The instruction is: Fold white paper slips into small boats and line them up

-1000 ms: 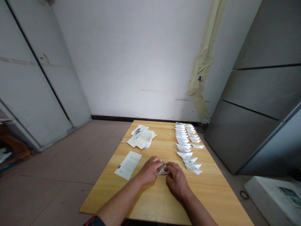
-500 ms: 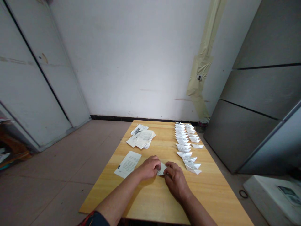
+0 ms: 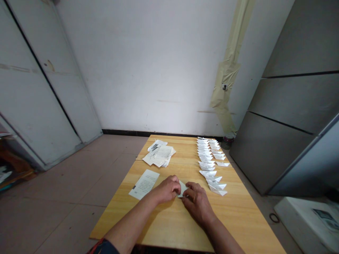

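A small folded sheet of paper (image 3: 182,187) lies on the wooden table between my hands. My left hand (image 3: 171,188) grips its left side with curled fingers, the fingertips partly hidden. On the opposite side, my right hand (image 3: 196,199) has its thumb and fingers closed on the lower right edge. Left of my hands a flat printed sheet (image 3: 145,183) rests on the tabletop. Several folded paper boats (image 3: 208,164) stand in two rows along the table's right side.
A loose pile of printed papers (image 3: 161,154) sits at the table's far left. Beyond the table (image 3: 169,225) rises a white wall. A grey cabinet (image 3: 288,102) stands to the right, with a white box (image 3: 304,222) on the floor below it.
My right hand has shifted slightly left along the folded paper. The left hand stays almost in place; boats and sheets have not moved.
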A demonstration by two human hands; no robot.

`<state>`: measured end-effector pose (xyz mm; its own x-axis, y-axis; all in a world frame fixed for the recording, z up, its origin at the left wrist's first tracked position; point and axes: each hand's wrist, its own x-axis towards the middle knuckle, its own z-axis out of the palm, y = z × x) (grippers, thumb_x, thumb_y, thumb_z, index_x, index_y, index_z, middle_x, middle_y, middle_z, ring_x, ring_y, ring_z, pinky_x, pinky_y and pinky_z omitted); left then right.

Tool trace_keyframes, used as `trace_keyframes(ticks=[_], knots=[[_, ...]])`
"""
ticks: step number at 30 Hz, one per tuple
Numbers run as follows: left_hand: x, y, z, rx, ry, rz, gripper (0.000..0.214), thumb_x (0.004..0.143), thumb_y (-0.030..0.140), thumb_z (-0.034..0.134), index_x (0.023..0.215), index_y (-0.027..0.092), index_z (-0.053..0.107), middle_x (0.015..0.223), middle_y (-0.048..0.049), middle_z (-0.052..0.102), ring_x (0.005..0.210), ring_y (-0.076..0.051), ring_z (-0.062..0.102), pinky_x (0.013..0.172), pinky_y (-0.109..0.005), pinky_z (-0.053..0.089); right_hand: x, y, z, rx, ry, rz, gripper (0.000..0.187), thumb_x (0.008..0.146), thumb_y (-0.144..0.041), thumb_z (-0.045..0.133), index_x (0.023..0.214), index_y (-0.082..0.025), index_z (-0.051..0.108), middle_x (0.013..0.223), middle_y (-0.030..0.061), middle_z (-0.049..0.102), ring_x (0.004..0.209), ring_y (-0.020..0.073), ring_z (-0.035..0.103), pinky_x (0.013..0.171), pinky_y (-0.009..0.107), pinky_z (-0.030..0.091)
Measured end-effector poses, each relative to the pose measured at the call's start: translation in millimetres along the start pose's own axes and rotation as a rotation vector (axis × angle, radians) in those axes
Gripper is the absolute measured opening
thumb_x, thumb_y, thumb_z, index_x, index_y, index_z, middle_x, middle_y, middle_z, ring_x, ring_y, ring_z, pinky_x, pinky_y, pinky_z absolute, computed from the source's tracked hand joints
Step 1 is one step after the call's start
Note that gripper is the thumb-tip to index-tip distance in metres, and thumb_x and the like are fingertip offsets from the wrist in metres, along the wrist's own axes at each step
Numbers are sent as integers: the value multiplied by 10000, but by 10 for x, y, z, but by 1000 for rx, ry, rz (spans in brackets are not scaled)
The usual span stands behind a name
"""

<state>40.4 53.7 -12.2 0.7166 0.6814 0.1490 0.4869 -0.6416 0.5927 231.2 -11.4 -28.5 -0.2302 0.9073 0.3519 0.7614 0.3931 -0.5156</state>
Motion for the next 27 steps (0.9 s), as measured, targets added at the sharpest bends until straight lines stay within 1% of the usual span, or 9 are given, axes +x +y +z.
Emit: trace_keyframes(ticks=[2, 5, 15, 22, 27], knots=[[-3, 7, -2, -3, 3, 1, 233, 694, 33, 535, 739, 192, 700, 893, -34, 579, 902, -185, 554, 815, -277, 437, 15, -20, -15, -6, -4, 12, 139, 821, -157, 609, 777, -240, 711, 1066, 40, 652, 945, 206, 558, 835, 320, 400], [-4, 11, -1, -11, 17, 9, 215, 699, 39, 542, 727, 187, 694, 892, -35, 581, 900, -184, 555, 818, -277, 438, 44, -48, -23, -24, -9, 28, 163, 859, -176, 595, 747, -232, 699, 1009, 35, 662, 907, 193, 562, 803, 303, 392], [14, -25, 10, -31, -1, -9, 195, 697, 39, 553, 714, 177, 691, 889, -39, 585, 883, -175, 564, 805, -268, 443, 112, -126, -21, -132, -37, 75, 153, 881, -161, 571, 779, -214, 671, 987, 31, 668, 872, 193, 557, 722, 302, 333], [10, -26, 10, -49, 0, -18, 190, 693, 47, 561, 708, 186, 690, 898, -33, 588, 894, -175, 569, 807, -266, 448, 133, -131, 17, -190, -46, 86, 180, 901, -153, 529, 787, -207, 657, 981, 40, 664, 879, 194, 566, 714, 311, 326], [8, -32, 7, -71, 1, -27, 186, 695, 52, 565, 687, 192, 688, 906, -30, 593, 892, -168, 569, 814, -264, 454, 134, -135, 65, -224, -19, 98, 158, 895, -136, 519, 814, -198, 640, 982, 50, 657, 888, 203, 555, 727, 317, 329]])
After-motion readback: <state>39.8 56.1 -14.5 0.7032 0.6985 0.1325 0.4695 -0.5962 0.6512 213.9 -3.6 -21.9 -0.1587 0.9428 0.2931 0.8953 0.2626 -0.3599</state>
